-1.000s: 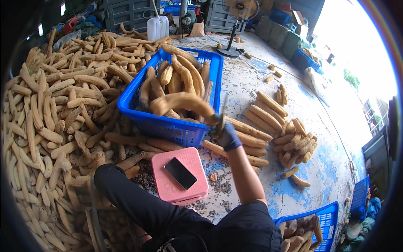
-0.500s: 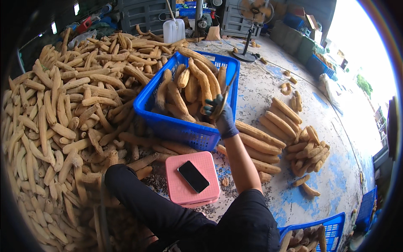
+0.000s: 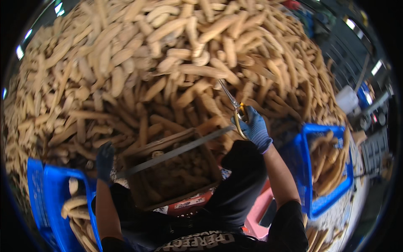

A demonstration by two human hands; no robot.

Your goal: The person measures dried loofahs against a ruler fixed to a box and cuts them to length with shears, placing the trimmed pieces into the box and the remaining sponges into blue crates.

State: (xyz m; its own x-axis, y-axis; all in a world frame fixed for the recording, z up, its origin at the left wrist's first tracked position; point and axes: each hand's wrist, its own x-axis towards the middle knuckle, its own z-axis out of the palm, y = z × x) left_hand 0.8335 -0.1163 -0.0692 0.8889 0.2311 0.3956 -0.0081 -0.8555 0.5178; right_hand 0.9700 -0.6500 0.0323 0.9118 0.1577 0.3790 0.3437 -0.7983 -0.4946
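Note:
In my right hand [image 3: 256, 129], in a blue-grey glove, is a pair of scissors [image 3: 232, 102] with yellow on the handle. Its long narrow blades point up and left toward the heap of dried loofahs [image 3: 176, 63]. My left hand [image 3: 105, 161], in a dark glove, is at the left side of a brown box [image 3: 133, 187], close to the left end of a grey flat bar [image 3: 180, 150] lying slantwise across the box. Blur and shadow hide how its fingers lie. Smaller pale pieces [image 3: 176, 174] lie inside the box, between my knees.
A blue basket [image 3: 308, 168] holding loofahs stands right of my right forearm. Other blue baskets [image 3: 35, 185] are at the left, one with loofahs in it. A pink stool [image 3: 254, 210] with a phone [image 3: 268, 215] on it is beside my right thigh. A white jug [image 3: 346, 99] stands farther right.
My view has swung left from the filled basket to the heap and the box. My right hand has left the basket, still holding the scissors. My left hand has come into view.

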